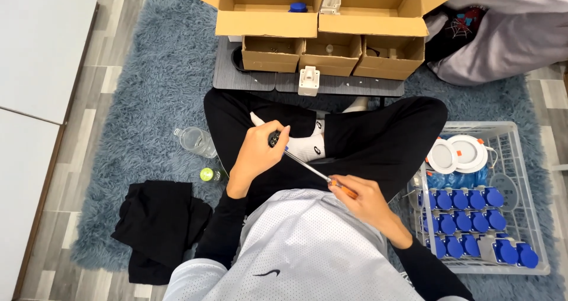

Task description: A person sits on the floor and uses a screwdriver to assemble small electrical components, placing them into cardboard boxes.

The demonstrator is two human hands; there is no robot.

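Observation:
I sit cross-legged on a shaggy grey-blue rug. My left hand is closed around a small black part held above my lap. My right hand grips the orange handle of a screwdriver. Its thin shaft runs up and left, and the tip meets the black part in my left hand.
Open cardboard boxes and three smaller ones stand on a grey board ahead, with a white plastic piece in front. A white wire basket at my right holds several blue parts and round white discs. A clear bottle and black cloth lie left.

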